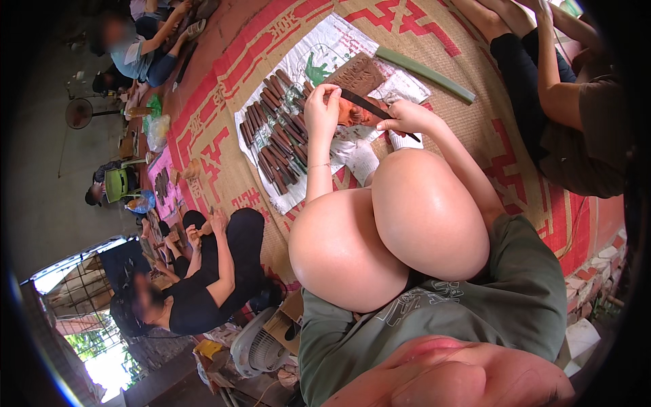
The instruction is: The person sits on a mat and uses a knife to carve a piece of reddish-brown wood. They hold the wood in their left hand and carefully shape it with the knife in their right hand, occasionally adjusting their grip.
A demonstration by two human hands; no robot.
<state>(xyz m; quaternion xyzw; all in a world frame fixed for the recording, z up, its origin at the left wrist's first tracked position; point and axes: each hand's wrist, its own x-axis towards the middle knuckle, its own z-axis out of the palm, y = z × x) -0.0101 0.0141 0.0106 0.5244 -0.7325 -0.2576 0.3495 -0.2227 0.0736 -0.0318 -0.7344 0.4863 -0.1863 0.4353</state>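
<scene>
Between my two hands a long, thin dark strip [364,104] slants down to the right. My left hand [323,103] is closed near its upper end, fingertips pressed together. Around the lower part my right hand [407,118] is closed, thumb against the strip, whose tip sticks out below. Under the strip lies an orange-red patterned piece [352,114], partly covered. Just beyond my hands rests a brown textured slab [356,74]. Left of my left hand, several dark brown rolled sticks [274,146] lie in rows on a white printed sheet [293,199].
A long green bar [427,74] lies along the sheet's right side on the red and tan woven mat [461,88]. Another person's legs [515,95] are close on the right. A person in black [203,298] sits at left, near a white fan [261,344] and a cardboard box [286,322].
</scene>
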